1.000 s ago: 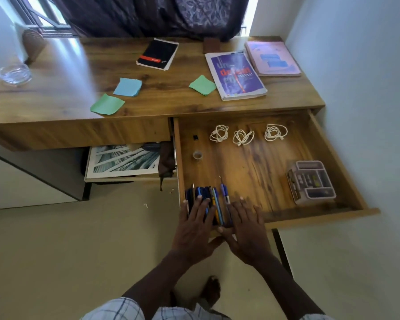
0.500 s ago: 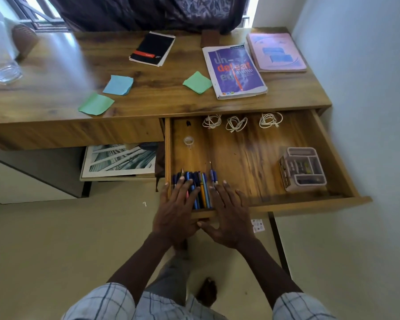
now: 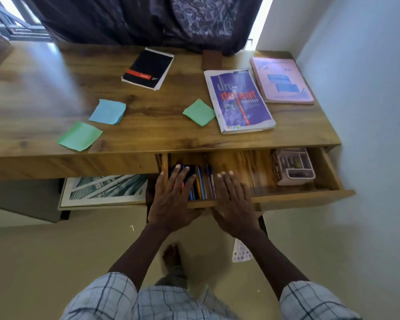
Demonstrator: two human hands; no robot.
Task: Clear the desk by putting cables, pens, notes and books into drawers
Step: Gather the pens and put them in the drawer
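The wooden drawer [image 3: 305, 198] under the desk's right half stands partly open. Several pens [image 3: 202, 183] lie side by side at its front left. My left hand [image 3: 173, 199] lies flat over the front rim with straight fingers on the pens. My right hand [image 3: 234, 202] presses flat on the front rim beside them. On the desk top [image 3: 152, 139] lie a black notepad [image 3: 148, 69], a purple book [image 3: 239, 100], a pink book [image 3: 283, 80], a blue note [image 3: 108, 111] and two green notes [image 3: 80, 136] [image 3: 199, 112]. The cables are hidden under the desk top.
A pale plastic organiser [image 3: 292, 167] sits at the drawer's right. A lower shelf holds a printed picture [image 3: 106, 189] to the left. The white wall [image 3: 367, 112] stands close on the right. A dark curtain [image 3: 148, 19] hangs behind the desk. A small sticker sheet [image 3: 241, 251] lies on the floor.
Both flat hands have moved forward with the drawer front, and the drawer has slid well into the desk. The three coiled cables at its back are now hidden.
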